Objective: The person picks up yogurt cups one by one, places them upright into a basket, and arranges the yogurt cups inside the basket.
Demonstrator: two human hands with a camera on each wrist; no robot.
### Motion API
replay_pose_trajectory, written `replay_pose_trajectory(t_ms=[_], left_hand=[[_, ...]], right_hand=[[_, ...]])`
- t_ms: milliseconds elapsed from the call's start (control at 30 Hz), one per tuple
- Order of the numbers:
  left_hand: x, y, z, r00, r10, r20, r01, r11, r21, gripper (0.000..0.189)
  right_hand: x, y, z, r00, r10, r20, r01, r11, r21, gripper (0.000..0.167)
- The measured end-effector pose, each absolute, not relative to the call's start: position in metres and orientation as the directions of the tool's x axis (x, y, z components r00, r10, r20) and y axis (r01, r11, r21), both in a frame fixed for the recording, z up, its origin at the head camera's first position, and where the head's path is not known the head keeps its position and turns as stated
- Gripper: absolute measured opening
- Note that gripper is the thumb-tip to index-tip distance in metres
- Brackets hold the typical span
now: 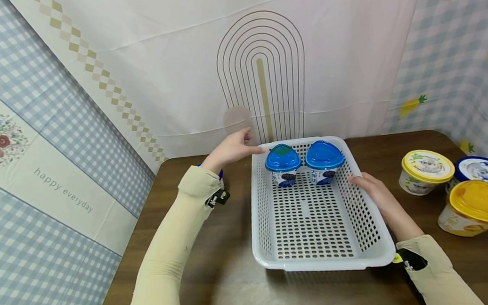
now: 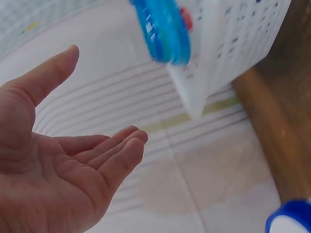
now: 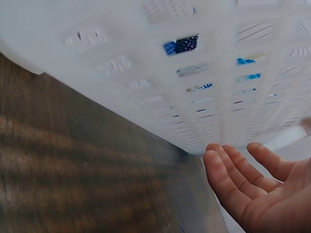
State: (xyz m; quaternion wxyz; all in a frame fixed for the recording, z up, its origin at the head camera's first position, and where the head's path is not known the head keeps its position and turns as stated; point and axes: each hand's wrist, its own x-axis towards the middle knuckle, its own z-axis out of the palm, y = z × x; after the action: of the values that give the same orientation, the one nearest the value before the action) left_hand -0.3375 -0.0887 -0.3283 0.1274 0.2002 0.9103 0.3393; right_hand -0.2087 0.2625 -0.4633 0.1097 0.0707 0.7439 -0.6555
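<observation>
White perforated basket [image 1: 324, 263] holding two blue-lidded yogurt cups [image 1: 324, 158] at far end; left hand [image 1: 236, 148] and right hand [image 1: 381, 197] flanking it, fingers apart, apparently mid-loading; next move likely calling for reaching lidded tubs [image 1: 428, 170] at right.

1 basket [image 1: 326, 263], at least 5 tubs [image 1: 324, 158]

long cream sleeves [image 1: 166, 257] are worn, with a small black device [image 1: 218, 198] at each wrist.
</observation>
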Motion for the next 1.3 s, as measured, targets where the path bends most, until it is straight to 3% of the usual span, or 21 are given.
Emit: replay_pose_trajectory(t_ms=[433,800,1300], left_hand=[[-0.336,-0.155,-0.312,-0.927,0.371,-0.053,0.223,0.659,0.718,0.081],[-0.332,-0.206,-0.341,-0.917,0.38,-0.125,0.251,0.79,0.559,0.085],[-0.328,-0.247,-0.384,-0.935,0.324,-0.143,0.143,0.715,0.685,0.09]], right_hand=[[-0.207,0.262,-0.463,-0.972,-0.043,-0.23,0.223,0.116,-0.968,0.075],[-0.205,0.261,-0.462,-0.966,-0.03,-0.256,0.251,0.109,-0.962,0.08],[-0.208,0.263,-0.466,-0.97,-0.044,-0.239,0.234,0.104,-0.967,0.078]])
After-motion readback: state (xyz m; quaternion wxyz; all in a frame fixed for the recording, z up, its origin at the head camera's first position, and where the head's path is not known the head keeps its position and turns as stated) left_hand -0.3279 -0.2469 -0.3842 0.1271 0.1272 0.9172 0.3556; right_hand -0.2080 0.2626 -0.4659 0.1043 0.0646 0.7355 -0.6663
